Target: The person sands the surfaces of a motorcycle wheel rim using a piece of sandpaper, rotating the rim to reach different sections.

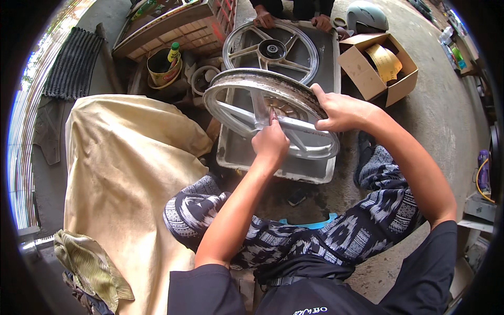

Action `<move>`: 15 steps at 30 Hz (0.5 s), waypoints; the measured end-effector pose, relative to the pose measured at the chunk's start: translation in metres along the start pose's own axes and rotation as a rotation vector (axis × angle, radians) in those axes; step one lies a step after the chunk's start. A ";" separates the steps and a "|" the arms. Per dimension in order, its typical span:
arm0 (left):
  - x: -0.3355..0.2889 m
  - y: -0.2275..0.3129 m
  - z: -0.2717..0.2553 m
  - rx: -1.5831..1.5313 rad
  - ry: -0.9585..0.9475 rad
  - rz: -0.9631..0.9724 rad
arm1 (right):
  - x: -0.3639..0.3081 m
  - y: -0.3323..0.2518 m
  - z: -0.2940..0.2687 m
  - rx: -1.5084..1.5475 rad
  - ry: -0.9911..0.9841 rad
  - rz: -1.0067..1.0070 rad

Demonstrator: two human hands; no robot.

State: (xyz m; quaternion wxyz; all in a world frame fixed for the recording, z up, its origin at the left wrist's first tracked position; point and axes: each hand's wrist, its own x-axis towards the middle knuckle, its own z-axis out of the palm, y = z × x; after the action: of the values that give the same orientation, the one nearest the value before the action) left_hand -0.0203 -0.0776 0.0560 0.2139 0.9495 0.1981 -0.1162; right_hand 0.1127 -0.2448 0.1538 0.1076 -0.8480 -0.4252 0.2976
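Note:
A dirty grey motorcycle wheel [236, 123] stands tilted before me over a shallow grey tray [310, 176]. My right hand [341, 109] grips its rim at the right side, thumb and fingers on opposite faces. My left hand [270, 143] is closed at the wheel's spokes near the hub. A small dark reddish piece shows at its fingertips, too small to name. Farther back, a second spoked wheel [243, 52] rests in the tray. A co-worker's hands [265, 20] are at that wheel's far side and the tray's far edge.
An open cardboard box [362, 73] holds a yellow roll of sheet, with a grey helmet [367, 17] behind it. At the left stand a bucket [160, 68] with a green-capped bottle and a wooden crate [173, 31]. A beige cloth [121, 157] covers something bulky beside my left leg.

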 end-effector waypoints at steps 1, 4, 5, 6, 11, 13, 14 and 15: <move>0.003 -0.002 0.002 0.016 0.002 -0.030 | 0.000 0.003 0.001 0.018 0.002 -0.007; 0.002 -0.007 0.008 0.035 0.004 0.021 | -0.001 0.002 0.002 0.103 -0.034 -0.014; 0.002 -0.008 0.009 0.046 0.006 0.041 | -0.001 0.007 0.009 0.118 -0.012 -0.032; 0.003 -0.009 0.009 0.051 -0.010 0.033 | -0.002 0.006 0.011 0.129 -0.013 -0.024; 0.003 -0.005 0.008 0.020 -0.023 0.024 | -0.005 -0.001 0.009 0.076 -0.012 0.011; 0.000 -0.004 0.007 0.032 -0.056 0.037 | -0.006 -0.004 0.007 0.048 -0.037 0.016; 0.000 -0.003 0.005 0.039 -0.062 0.039 | -0.009 -0.007 0.005 0.019 -0.053 0.023; 0.000 -0.002 0.003 0.047 -0.067 0.041 | -0.010 -0.010 0.000 -0.010 -0.068 0.030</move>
State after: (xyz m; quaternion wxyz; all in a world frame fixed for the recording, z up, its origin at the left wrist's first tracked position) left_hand -0.0214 -0.0769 0.0521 0.2005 0.9537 0.1684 -0.1483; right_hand 0.1016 -0.2467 0.1627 0.0844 -0.8442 -0.4172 0.3259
